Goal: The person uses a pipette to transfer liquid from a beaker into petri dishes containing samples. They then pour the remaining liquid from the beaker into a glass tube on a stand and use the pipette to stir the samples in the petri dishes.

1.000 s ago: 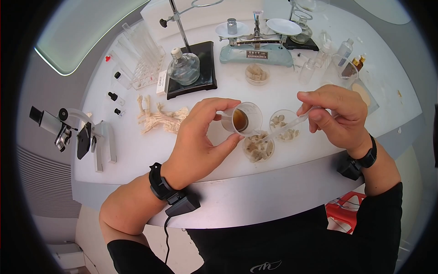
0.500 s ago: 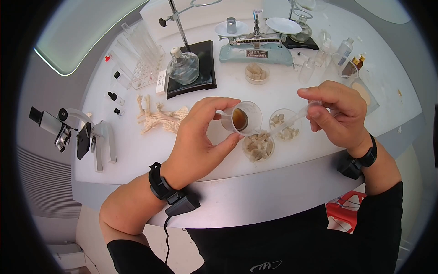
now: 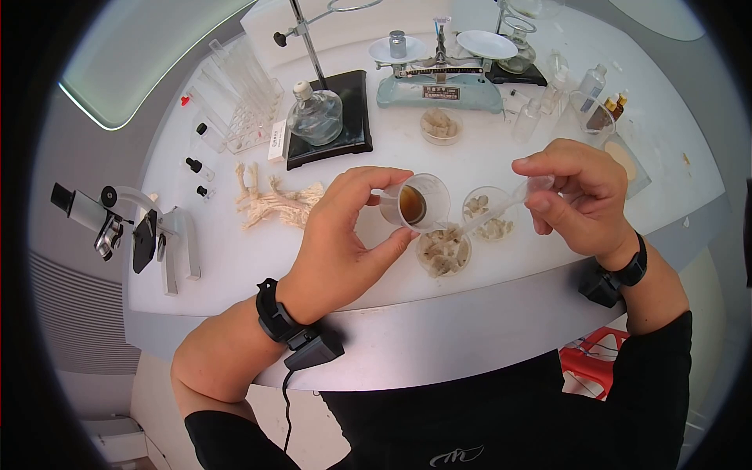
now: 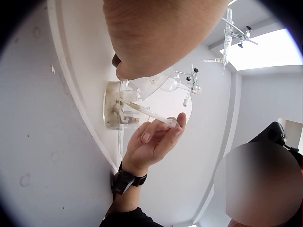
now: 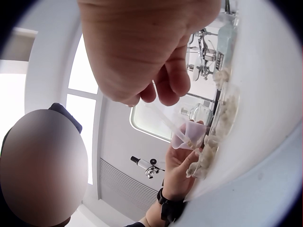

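The left hand point(image 3: 337, 243) grips a small clear cup point(image 3: 431, 205), tilted, with brown liquid inside. Between thumb and fingers, the right hand point(image 3: 583, 196) pinches the bulb end of a clear plastic dropper point(image 3: 501, 208). The dropper's tip reaches down beside the cup, over a dish of pale, wet-looking pieces point(image 3: 444, 254). A second dish of pale pieces point(image 3: 493, 229) lies just right of it. In the left wrist view some yellowish liquid shows in the lower part of the dropper point(image 4: 149, 112).
Behind the hands stand a balance point(image 3: 440, 92), a dish of pale lumps point(image 3: 442, 125) and a round flask point(image 3: 316, 117) on a black stand base. To the left are a rope bundle point(image 3: 278, 200), a microscope point(image 3: 145, 235) and a tube rack point(image 3: 254, 117). Bottles point(image 3: 593, 82) stand at the right.
The right hand's fingers have shifted on the dropper's bulb, and the thumb and index finger now sit around it. The left hand and cup have hardly moved.
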The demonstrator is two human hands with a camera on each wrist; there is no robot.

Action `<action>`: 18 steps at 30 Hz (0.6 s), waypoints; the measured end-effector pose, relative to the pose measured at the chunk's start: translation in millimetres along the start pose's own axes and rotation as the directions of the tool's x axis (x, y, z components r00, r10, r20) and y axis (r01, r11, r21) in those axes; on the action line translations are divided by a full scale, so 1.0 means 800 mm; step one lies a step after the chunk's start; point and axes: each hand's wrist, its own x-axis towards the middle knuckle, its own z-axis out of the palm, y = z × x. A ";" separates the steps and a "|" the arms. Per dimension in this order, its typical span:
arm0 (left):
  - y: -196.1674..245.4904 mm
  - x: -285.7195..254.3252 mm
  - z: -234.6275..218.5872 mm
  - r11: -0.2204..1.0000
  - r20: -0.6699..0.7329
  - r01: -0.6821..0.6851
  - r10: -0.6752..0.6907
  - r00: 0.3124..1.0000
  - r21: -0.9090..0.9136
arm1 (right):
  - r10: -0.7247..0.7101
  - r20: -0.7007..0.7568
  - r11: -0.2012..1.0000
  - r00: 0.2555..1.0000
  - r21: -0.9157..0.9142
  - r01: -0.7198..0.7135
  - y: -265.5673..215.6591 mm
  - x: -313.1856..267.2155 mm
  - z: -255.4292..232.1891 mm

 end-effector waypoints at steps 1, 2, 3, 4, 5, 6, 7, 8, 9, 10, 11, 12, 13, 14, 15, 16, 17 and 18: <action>0.000 0.000 0.000 1.000 0.000 0.000 0.000 1.000 0.000 | 0.010 -0.003 0.999 1.000 0.035 -0.010 0.001 -0.001 0.001; 0.000 0.000 0.000 1.000 0.000 0.000 0.000 1.000 0.000 | 0.019 -0.006 0.997 1.000 0.070 -0.019 0.001 -0.001 0.001; 0.000 0.000 0.000 1.000 -0.001 0.000 0.000 1.000 0.000 | 0.019 -0.006 0.997 1.000 0.070 -0.019 0.001 -0.002 0.001; 0.000 0.000 0.000 1.000 -0.002 0.000 0.000 1.000 0.000 | 0.041 0.000 0.993 0.999 0.108 -0.040 0.001 -0.002 0.001; 0.000 0.000 0.000 1.000 -0.002 0.000 0.000 1.000 -0.003 | 0.062 0.007 0.987 0.998 0.146 -0.062 0.001 -0.002 0.001; 0.000 0.000 0.000 1.000 -0.002 0.001 -0.001 1.000 -0.006 | 0.061 0.007 0.987 0.998 0.146 -0.062 0.001 -0.002 0.001; 0.000 0.000 0.000 1.000 -0.003 0.001 -0.001 1.000 -0.005 | 0.073 0.015 0.982 0.997 0.173 -0.074 0.001 -0.002 0.001; 0.000 -0.001 0.000 1.000 -0.004 -0.001 0.001 1.000 -0.005 | 0.084 0.024 0.976 0.996 0.200 -0.087 0.001 -0.002 0.001; 0.000 -0.001 0.001 1.000 -0.005 -0.003 0.003 1.000 -0.005 | 0.084 0.024 0.976 0.996 0.200 -0.087 0.001 -0.003 0.001; 0.000 -0.001 0.000 1.000 -0.005 -0.003 0.002 1.000 -0.004 | 0.097 0.023 0.975 0.995 0.197 -0.100 0.000 -0.002 0.002; 0.000 -0.001 0.000 1.000 -0.004 -0.001 0.001 1.000 -0.007 | 0.111 0.022 0.974 0.994 0.195 -0.113 0.000 -0.002 0.002; 0.001 0.000 0.000 1.000 -0.004 0.000 0.000 1.000 -0.010 | 0.110 0.023 0.974 0.994 0.195 -0.113 0.000 -0.002 0.002; 0.001 0.000 0.000 1.000 -0.004 0.000 0.000 1.000 -0.010 | 0.120 0.031 0.973 0.992 0.195 -0.124 0.002 -0.003 0.001; 0.001 0.000 0.000 1.000 -0.006 0.001 -0.001 1.000 -0.007 | 0.129 0.039 0.972 0.991 0.195 -0.134 0.002 -0.003 0.000; 0.001 0.000 0.001 1.000 -0.008 0.001 -0.001 1.000 -0.005 | 0.128 0.040 0.972 0.991 0.195 -0.134 0.002 -0.002 0.000; 0.001 0.000 0.001 1.000 -0.009 0.001 -0.001 1.000 -0.005 | 0.122 0.044 0.972 0.992 0.197 -0.128 0.002 -0.002 -0.001; 0.002 0.000 0.000 1.000 -0.009 0.001 -0.001 1.000 -0.005 | 0.116 0.048 0.972 0.992 0.200 -0.123 0.003 -0.001 -0.001; 0.002 0.000 0.000 1.000 -0.009 0.001 -0.001 1.000 -0.004 | 0.116 0.048 0.972 0.992 0.200 -0.123 0.003 -0.001 -0.002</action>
